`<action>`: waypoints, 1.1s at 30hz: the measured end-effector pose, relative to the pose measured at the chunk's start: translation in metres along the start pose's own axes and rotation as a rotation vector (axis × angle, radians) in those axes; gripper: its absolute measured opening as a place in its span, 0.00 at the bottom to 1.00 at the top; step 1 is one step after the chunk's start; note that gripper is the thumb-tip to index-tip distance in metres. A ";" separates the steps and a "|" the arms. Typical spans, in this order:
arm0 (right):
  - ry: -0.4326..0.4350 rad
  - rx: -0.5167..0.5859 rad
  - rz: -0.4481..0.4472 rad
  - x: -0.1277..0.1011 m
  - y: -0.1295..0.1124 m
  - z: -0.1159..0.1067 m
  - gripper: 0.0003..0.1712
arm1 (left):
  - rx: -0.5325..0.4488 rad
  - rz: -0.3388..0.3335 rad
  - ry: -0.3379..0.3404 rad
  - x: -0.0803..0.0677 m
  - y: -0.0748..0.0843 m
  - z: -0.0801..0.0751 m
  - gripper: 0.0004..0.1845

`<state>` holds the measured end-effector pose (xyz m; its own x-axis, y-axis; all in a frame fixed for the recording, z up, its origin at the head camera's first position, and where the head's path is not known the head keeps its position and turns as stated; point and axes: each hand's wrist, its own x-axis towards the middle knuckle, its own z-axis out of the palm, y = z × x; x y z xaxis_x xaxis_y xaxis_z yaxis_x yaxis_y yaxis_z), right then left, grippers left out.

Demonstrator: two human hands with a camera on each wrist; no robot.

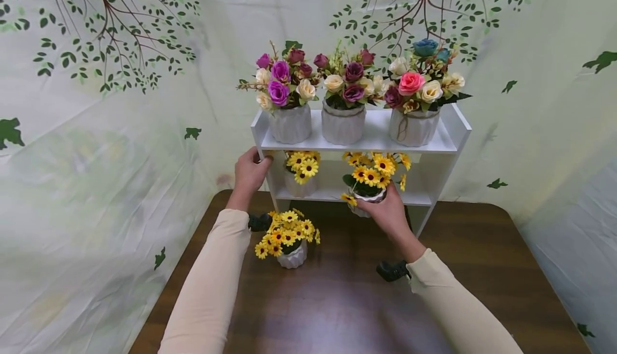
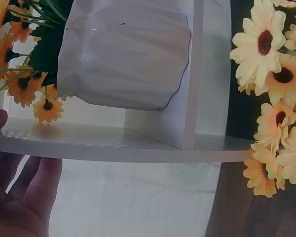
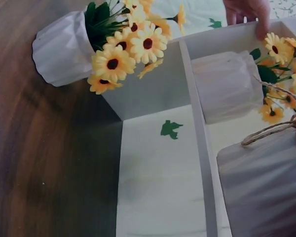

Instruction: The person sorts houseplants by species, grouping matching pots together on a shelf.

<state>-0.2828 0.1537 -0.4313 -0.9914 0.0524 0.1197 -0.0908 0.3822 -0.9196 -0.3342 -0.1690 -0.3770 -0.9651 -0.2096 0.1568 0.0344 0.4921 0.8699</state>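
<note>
A white two-tier shelf [image 1: 448,129] stands on a brown table [image 1: 337,300]. My left hand [image 1: 249,172] grips the shelf's left side panel [image 2: 113,148], thumb on one face and fingers on the other. My right hand [image 1: 385,212] holds a white ribbed pot of yellow daisies [image 1: 368,182] at the front of the lower tier; twine circles the held daisy pot [image 3: 266,187]. A second daisy pot [image 1: 301,174] stands at the lower tier's left. A third daisy pot [image 1: 289,241] sits on the table before the shelf.
Three white pots of roses [image 1: 343,91] line the top tier. A pale backdrop printed with branches [image 1: 120,49] hangs close behind and to both sides. Bare tabletop lies in front of the shelf and to its right.
</note>
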 end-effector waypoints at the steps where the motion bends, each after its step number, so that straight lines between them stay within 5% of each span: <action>1: 0.003 -0.004 -0.013 0.003 -0.002 0.001 0.50 | -0.001 0.000 0.002 0.000 0.000 0.001 0.21; 18: -0.036 -0.022 -0.001 0.047 -0.019 0.026 0.50 | 0.001 -0.002 0.012 0.001 0.001 0.000 0.21; 33: -0.042 -0.028 -0.003 0.057 -0.023 0.041 0.53 | -0.003 0.000 0.008 0.001 -0.001 0.001 0.21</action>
<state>-0.3409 0.1104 -0.4189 -0.9943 0.0128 0.1059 -0.0915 0.4082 -0.9083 -0.3357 -0.1685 -0.3782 -0.9631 -0.2161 0.1606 0.0353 0.4899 0.8711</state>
